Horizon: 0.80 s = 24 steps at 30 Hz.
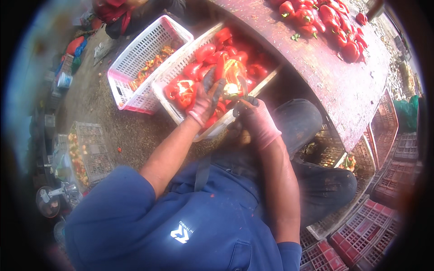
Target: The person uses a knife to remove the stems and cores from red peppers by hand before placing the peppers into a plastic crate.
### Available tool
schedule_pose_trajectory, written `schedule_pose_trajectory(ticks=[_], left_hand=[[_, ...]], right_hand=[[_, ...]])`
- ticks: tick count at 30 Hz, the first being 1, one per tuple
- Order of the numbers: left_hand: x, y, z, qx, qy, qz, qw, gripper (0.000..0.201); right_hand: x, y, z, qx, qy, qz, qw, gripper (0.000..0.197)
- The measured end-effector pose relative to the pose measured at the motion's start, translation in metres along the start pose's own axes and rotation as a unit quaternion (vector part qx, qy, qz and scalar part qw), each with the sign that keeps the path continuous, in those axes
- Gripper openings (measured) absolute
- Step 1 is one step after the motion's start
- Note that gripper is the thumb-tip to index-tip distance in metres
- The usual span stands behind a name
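My left hand, in a dirty pinkish glove, grips a red bell pepper over a crate of peppers. The pepper's pale inside and core face up. My right hand, gloved too, is closed beside the pepper's lower end. A thin curved blade, seemingly a knife, rises from the fingers against the pepper; its handle is hidden in my grip. Beneath both hands the white plastic crate holds many red peppers, some of them cut open.
Left of it stands a pink-and-white crate with pepper scraps. A reddish tabletop at the right bears a pile of red peppers. Stacked red crates fill the lower right. Another person's dark-clad leg shows at the top.
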<state>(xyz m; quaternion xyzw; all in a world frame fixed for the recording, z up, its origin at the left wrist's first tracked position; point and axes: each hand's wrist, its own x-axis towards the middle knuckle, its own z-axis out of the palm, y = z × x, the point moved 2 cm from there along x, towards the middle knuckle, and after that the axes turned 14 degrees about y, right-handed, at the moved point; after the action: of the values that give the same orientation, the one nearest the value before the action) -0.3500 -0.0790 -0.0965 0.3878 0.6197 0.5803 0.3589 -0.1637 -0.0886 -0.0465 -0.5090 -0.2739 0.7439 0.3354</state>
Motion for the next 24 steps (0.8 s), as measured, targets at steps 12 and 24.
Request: schedule_pose_trajectory(ticks=[12,24], left_hand=[[0.029,-0.037,-0.004,-0.124,-0.119,-0.005,0.985,0.022],[0.024,-0.018,0.017,-0.268,0.120,-0.182,0.939,0.029]], right_hand=[[0.000,0.003,-0.003,0.015,-0.023,-0.033,0.999,0.023],[-0.004,-0.007,0.004,-0.084,0.042,-0.039,0.995,0.025]])
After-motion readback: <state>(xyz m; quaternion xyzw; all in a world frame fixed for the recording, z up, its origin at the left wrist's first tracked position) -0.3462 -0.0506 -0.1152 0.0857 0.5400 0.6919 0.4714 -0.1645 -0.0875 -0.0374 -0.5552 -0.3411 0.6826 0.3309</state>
